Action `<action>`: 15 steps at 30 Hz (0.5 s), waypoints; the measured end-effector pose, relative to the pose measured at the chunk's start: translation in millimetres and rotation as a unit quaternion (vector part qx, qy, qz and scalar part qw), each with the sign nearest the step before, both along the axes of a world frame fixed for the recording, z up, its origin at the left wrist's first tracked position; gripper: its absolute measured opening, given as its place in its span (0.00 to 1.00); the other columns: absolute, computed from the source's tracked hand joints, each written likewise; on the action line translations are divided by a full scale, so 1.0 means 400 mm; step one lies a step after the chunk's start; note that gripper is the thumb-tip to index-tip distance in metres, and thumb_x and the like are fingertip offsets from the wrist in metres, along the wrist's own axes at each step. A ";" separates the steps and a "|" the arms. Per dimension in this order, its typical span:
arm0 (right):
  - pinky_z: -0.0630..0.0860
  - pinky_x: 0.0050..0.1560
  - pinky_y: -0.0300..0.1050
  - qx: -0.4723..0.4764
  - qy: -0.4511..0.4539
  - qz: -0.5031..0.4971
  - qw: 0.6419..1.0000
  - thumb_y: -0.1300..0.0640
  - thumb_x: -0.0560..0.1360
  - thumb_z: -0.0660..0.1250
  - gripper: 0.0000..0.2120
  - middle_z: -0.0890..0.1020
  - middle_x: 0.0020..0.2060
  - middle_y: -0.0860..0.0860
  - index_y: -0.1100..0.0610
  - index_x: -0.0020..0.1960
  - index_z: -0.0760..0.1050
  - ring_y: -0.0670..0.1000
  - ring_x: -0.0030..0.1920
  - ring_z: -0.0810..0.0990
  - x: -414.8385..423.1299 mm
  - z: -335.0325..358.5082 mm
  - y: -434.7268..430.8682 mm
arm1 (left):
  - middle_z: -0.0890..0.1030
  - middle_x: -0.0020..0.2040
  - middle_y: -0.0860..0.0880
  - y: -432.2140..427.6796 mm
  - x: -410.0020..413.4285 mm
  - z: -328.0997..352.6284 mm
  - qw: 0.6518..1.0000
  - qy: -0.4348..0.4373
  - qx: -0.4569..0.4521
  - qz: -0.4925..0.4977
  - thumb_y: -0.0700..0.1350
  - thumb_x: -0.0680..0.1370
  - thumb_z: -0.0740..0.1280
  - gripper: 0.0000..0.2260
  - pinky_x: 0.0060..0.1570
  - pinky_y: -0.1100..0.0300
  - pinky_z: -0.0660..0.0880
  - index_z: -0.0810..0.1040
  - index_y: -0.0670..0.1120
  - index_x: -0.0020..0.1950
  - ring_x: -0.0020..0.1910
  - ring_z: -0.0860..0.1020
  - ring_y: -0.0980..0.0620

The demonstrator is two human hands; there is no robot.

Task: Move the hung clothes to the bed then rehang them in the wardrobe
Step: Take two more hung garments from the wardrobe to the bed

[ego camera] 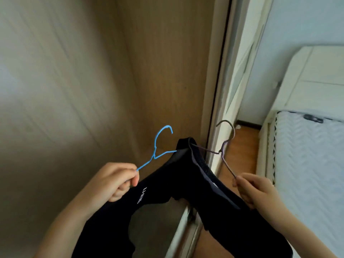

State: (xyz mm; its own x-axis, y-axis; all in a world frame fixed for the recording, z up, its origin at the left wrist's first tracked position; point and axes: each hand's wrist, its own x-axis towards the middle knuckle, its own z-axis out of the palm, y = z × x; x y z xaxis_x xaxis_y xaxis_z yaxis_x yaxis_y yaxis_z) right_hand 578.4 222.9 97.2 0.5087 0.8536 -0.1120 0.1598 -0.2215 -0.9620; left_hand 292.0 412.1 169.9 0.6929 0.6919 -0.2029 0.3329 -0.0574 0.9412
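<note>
My left hand (119, 180) grips one arm of a blue wire hanger (158, 146) whose hook points up inside the wardrobe (83, 81). A black garment with small white lettering (154, 198) hangs from that hanger. My right hand (255, 189) holds the arm of a purple-grey wire hanger (226, 146), and a second black garment (201, 168) drapes from it. Both garments sag below my hands, their tops touching between the two hangers. The wardrobe rail is out of view.
The wardrobe's brown wood walls fill the left and centre. Its pale sliding door frame (223, 90) runs down the middle. To the right lie a strip of wooden floor (240, 146) and the bed with a white quilted mattress (307, 155) and white headboard (316, 77).
</note>
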 end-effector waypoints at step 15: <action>0.58 0.22 0.36 0.001 0.032 -0.483 0.875 0.64 0.80 0.59 0.14 0.62 0.24 0.52 0.67 0.37 0.73 0.47 0.24 0.60 -0.207 -0.025 -0.725 | 0.56 0.26 0.48 -0.331 0.449 -0.011 0.917 -0.026 -0.030 -0.396 0.35 0.80 0.59 0.17 0.25 0.68 0.50 0.71 0.39 0.30 0.24 0.54 0.56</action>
State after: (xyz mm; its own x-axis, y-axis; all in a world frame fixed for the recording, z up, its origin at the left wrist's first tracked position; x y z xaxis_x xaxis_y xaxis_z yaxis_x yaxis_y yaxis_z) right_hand 495.5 -67.3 87.1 0.9857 0.0286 -0.1663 -0.1560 -0.2224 -0.9624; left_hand 471.5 279.5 165.7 0.9834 -0.0439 -0.1763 0.1635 -0.2097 0.9640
